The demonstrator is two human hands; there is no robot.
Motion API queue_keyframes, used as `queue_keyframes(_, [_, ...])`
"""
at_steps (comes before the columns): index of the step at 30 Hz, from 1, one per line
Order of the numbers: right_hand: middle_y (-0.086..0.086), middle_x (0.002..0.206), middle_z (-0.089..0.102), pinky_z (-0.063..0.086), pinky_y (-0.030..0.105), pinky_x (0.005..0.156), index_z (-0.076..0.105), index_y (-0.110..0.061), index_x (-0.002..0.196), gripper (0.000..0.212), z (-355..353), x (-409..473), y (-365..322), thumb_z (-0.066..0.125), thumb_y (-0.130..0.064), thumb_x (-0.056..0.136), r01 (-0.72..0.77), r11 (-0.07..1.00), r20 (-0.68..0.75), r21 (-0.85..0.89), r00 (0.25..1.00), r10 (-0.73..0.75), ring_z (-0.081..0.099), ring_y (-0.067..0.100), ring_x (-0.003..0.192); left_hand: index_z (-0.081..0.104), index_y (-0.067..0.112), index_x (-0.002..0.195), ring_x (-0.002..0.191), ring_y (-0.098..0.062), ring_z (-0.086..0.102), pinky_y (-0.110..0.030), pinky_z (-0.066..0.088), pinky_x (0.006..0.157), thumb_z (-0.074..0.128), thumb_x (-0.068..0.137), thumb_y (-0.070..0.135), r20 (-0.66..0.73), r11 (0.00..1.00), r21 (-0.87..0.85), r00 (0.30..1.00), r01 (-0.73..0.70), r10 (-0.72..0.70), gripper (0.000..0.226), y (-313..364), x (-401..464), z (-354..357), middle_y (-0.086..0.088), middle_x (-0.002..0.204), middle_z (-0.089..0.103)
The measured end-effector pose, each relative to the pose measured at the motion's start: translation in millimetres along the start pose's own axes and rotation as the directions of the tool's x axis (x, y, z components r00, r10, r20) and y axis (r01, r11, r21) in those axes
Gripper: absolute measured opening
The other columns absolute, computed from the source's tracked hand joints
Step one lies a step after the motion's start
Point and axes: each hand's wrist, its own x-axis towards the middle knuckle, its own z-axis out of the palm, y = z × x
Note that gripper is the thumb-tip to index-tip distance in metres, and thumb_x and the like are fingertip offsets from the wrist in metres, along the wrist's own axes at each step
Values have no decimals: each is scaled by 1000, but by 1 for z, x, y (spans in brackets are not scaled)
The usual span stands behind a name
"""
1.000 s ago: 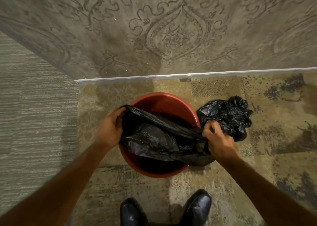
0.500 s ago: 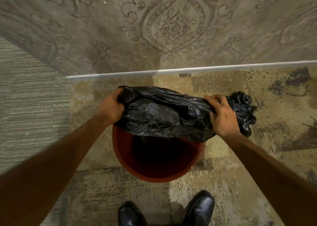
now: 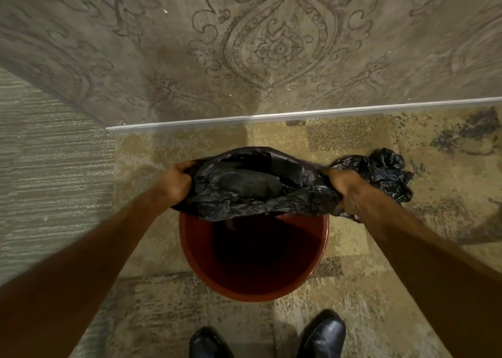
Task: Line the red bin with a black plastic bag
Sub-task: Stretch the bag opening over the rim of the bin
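Note:
A round red bin stands on the carpet in front of my feet, its dark inside open to view. A black plastic bag is stretched across the bin's far rim, its mouth spread wide between my hands. My left hand grips the bag's left edge, and my right hand grips its right edge. The bag's near edge hangs over the bin, with a small part dipping inside.
A second crumpled black bag lies on the carpet just right of my right hand. A patterned wall with a metal base strip rises right behind the bin. My black shoes stand at the near edge.
Both hands carried the bag from low across the bin's middle up to its far rim, then pulled its mouth wider. The camera tilted down a little.

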Motion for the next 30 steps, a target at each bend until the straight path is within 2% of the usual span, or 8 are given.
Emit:
queue_keyframes(5, [11,65,58,34,19,33,69,-2,84,18,-27,-7,37,60,-12,97,188,928,98,-322,981,-165,49,22,45,68,6,121,107,-26,68,-35,56,90,39,92,-14,-49,998,-29,997,-60,59,46,-29,-32,0,-11,114,72])
queue_keyframes(7, [11,66,54,34,20,31,65,3,87,20,-38,-16,52,52,-1,100,228,940,188,-255,965,-183,46,22,50,68,10,121,89,-5,73,-16,57,68,40,95,-12,-50,990,-128,997,-66,60,44,-38,-51,-1,2,104,72])
queue_keyframes(9, [11,70,60,43,20,38,66,1,89,21,-47,-27,69,49,-1,101,200,961,227,-192,962,-154,57,22,54,67,12,124,86,-3,73,-16,57,60,41,97,-12,-27,970,-233,997,-71,66,45,-49,-69,-1,0,105,74])
queue_keyframes(14, [26,122,67,56,52,92,67,-2,117,26,-66,-34,124,48,-8,100,-38,989,356,142,934,-15,67,39,106,62,23,132,109,-29,70,-47,60,79,56,94,0,178,918,-395,978,-29,107,46,-79,-104,-5,-7,124,71])
queue_keyframes(17, [19,131,66,59,44,83,67,-14,127,35,-69,-40,150,52,-18,95,-108,946,475,304,879,-53,68,35,111,56,26,138,120,-31,63,-59,53,92,64,76,4,307,923,-385,941,-13,141,66,-91,-115,-8,-7,134,65])
queue_keyframes(22, [17,140,60,58,42,83,54,-11,140,42,-66,-44,164,53,-18,100,-64,912,502,405,849,-163,62,35,121,43,33,148,131,-19,56,-44,56,93,65,73,-9,371,924,-382,911,-26,179,89,-98,-118,-9,2,145,57])
queue_keyframes(25, [25,129,64,59,44,81,60,4,127,32,-60,-49,170,53,-3,96,-12,925,454,379,874,-174,63,44,116,44,42,146,126,-20,59,-52,52,92,67,72,-3,288,936,-350,946,-44,152,89,-108,-117,-10,8,144,57])
queue_keyframes(30, [27,104,75,63,40,69,66,13,100,18,-41,-65,170,51,3,96,-69,950,288,305,957,-23,74,41,94,71,27,113,80,-22,66,-38,49,66,59,78,-6,-60,840,-536,989,83,-136,49,-124,-113,0,-3,94,76])
